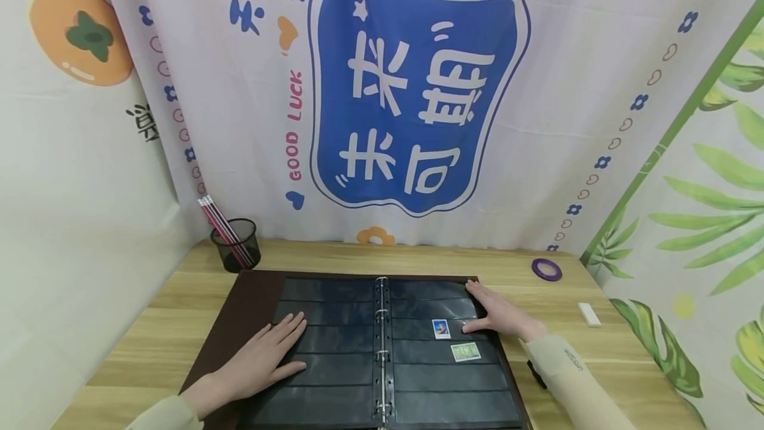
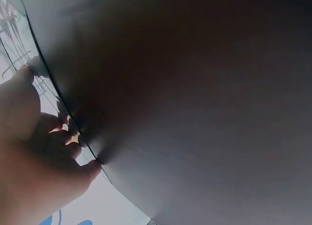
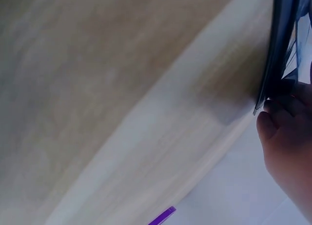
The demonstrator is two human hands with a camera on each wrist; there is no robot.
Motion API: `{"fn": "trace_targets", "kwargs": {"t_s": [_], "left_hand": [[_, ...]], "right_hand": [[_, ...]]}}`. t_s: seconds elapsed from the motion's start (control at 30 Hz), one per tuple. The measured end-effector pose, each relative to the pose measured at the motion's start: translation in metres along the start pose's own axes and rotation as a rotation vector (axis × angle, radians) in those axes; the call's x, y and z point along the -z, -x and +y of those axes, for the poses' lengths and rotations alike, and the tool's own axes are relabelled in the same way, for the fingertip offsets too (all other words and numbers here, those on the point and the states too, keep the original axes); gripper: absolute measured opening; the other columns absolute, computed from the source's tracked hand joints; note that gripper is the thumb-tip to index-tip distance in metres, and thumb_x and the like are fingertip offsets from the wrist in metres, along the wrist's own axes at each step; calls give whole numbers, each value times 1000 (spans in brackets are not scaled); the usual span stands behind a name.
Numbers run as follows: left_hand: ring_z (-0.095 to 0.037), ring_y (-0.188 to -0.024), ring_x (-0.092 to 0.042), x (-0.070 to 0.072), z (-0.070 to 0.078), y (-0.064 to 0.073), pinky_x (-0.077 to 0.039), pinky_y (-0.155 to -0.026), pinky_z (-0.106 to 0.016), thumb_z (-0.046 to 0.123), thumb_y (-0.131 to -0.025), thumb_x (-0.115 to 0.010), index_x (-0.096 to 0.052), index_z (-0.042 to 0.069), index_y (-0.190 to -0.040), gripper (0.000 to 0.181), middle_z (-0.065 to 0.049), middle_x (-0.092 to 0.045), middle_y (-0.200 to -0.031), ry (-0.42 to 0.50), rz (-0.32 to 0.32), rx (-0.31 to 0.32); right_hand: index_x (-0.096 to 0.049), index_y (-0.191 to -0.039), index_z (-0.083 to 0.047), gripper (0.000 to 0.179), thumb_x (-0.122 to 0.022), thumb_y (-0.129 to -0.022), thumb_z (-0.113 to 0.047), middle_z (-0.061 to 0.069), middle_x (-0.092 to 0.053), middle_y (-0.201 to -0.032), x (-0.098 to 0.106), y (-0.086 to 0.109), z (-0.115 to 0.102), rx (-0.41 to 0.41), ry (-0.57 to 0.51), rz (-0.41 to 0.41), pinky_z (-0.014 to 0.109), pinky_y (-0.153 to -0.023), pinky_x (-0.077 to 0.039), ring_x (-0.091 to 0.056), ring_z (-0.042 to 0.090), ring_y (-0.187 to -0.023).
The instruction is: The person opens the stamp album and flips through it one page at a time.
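Observation:
A ring-bound stamp album lies spread on the table, its black pages divided into horizontal pocket strips. My left hand rests flat on the left page with fingers extended and thumb apart. At the right page's outer edge, my right hand touches the upper strips, fingers and thumb spread. Two stamps sit on the right page: a blue one near my right thumb, and a green one a strip lower. The left wrist view shows mostly dark album surface beside the hand. In the right wrist view, the fingers meet the album's edge.
A black mesh cup of pencils stands at the back left. On the right are a purple tape roll and a white eraser-like block. A dark object shows partly under my right sleeve. Printed curtains border the wooden table.

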State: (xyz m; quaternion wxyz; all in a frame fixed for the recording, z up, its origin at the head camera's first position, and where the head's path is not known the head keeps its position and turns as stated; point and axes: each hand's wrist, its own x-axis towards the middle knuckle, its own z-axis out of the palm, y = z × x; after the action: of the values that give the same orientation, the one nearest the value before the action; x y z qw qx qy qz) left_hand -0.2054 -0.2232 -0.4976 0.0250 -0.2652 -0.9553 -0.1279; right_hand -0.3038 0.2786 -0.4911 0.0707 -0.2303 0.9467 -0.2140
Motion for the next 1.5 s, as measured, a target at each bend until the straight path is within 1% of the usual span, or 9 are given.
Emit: {"fn": "trace_targets", "kwargs": {"t_s": [0.23, 0.4, 0.73, 1.03, 1.23, 1.3, 1.37, 1.43, 1.5], "left_hand": [[-37, -146, -38, 2, 2, -1, -36, -111, -63, 61, -96, -48, -42, 6, -151, 78, -15, -38, -159, 16, -43, 13], [-37, -144, -40, 1, 1, 1, -38, -109, -63, 59, -96, -50, -43, 6, -150, 76, -15, -40, -158, -2, -27, 1], [-37, -146, -37, 4, 2, 0, -35, -111, -63, 62, -97, -46, -41, 6, -151, 79, -15, -36, -160, 17, -62, 18], [-37, -146, -37, 2, 2, 0, -36, -111, -63, 62, -97, -46, -41, 6, -151, 78, -15, -37, -159, 15, -59, 17], [-37, -145, -38, 3, 3, 2, -36, -110, -63, 61, -97, -48, -42, 5, -151, 78, -15, -38, -159, 12, -52, 12], [-37, -145, -39, 4, 4, 2, -36, -110, -63, 61, -96, -48, -42, 5, -151, 78, -16, -38, -159, 10, -53, 9], [-37, -145, -39, 3, 2, 2, -37, -110, -64, 61, -96, -49, -42, 5, -151, 78, -15, -38, -159, 12, -52, 10], [-37, -145, -38, 3, 2, 2, -36, -110, -64, 61, -96, -48, -41, 5, -151, 78, -15, -38, -159, 17, -55, 11], [-37, -145, -38, 3, 1, 1, -36, -110, -64, 61, -96, -48, -42, 5, -151, 78, -15, -38, -159, 18, -55, 10]], "right_hand": [[-39, -148, 8, 107, -81, -73, -56, 30, -42, -151, 1, 0, -1, 14, 36, 63, 62, -114, -32, -38, 50, -140], [-45, -141, 11, 103, -84, -70, -54, 31, -51, -141, 5, -1, -6, 51, 59, 97, 61, -110, -38, -47, 49, -132], [-35, -146, 14, 102, -84, -77, -42, 38, -37, -148, 15, 1, -18, -9, 11, 43, 63, -110, -36, -38, 54, -137], [-35, -145, 17, 93, -85, -77, -22, 38, -38, -146, 20, 4, -25, -21, 13, 137, 62, -109, -39, -43, 54, -132], [-43, -132, 22, 78, -83, -76, -16, 40, -57, -124, 25, 10, -30, -149, -151, 210, 54, -92, -54, -62, 50, -108], [-51, -125, 21, 63, -79, -81, -16, 37, -64, -115, 29, 14, -31, -193, -240, 171, 48, -84, -59, -68, 43, -98], [-62, -108, 15, 39, -74, -86, -15, 25, -70, -96, 34, 18, -31, -211, -315, 111, 38, -72, -61, -70, 31, -83], [-64, -91, 9, 21, -68, -90, -12, 13, -68, -80, 38, 22, -31, -207, -393, 41, 29, -62, -59, -66, 19, -70], [-61, -81, 2, 18, -62, -94, -10, 1, -59, -71, 42, 24, -31, -198, -457, -21, 23, -58, -54, -57, 10, -62]]}}
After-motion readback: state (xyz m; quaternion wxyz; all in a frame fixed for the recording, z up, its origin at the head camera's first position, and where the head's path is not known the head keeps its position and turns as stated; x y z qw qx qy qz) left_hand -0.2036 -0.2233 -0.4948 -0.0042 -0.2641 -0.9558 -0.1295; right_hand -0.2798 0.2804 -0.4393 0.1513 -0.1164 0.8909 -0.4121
